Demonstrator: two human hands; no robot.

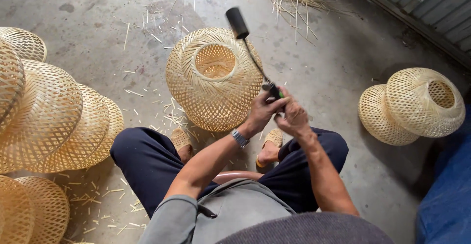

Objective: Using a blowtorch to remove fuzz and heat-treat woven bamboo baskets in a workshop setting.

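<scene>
Bare concrete floor [343, 77], strewn with bamboo splinters [147, 97]. Seated cross-legged, woven basket [214, 77] just beyond the knees, opening tilted up toward the camera. Left hand [261, 110] and right hand [291, 116] close together above the lap, fingers of both closed round the lower end of a thin black tool [252, 52], its thick handle [237, 22] pointing up over the basket's rim. Stacked baskets [54, 121] at left; two more baskets [412, 104] well apart at right. Wristwatch [240, 138] on left wrist.
</scene>
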